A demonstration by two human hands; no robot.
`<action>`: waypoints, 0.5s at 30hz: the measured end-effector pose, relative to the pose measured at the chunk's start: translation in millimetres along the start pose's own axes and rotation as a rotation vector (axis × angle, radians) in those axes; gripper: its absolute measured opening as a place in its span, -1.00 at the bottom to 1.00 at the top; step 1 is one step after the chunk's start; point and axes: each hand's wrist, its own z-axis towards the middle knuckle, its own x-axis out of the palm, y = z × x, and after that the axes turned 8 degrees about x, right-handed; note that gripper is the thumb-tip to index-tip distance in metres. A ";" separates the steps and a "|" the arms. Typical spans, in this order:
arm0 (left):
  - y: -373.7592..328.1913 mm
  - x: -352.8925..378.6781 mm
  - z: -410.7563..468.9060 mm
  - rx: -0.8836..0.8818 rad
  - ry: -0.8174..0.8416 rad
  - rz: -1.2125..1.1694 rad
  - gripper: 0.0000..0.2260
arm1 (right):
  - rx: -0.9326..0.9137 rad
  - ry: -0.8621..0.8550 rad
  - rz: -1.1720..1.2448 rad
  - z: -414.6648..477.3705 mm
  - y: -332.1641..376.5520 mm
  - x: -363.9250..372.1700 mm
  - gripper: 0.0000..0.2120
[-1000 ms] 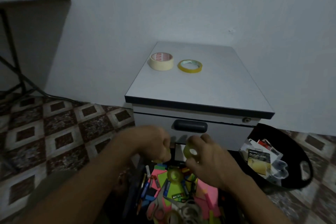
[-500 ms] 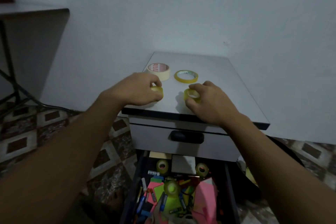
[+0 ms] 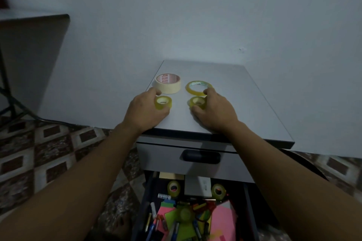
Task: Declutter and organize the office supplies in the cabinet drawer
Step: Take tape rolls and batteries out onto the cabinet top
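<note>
Brightness: dim throughout, with a cool blue-grey cast.
Lightest areas: the wall (image 3: 195, 15) and the cabinet top (image 3: 254, 107), both evenly and softly lit.
Shadows: deepest inside the open drawer (image 3: 144, 211), along its sides.
Blur: the floor tiles (image 3: 49, 152) and the drawer's contents look soft and smeared.
Distortion: wide-angle stretch; the table (image 3: 33, 49) at the left edge leans.

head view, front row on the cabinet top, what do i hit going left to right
left hand → left small tape roll → right small tape roll → right hand
</note>
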 end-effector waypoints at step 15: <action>2.9 2.8 1.1 -0.076 -0.102 0.008 -0.60 | 0.049 -0.016 0.022 -2.7 -2.5 0.8 -0.55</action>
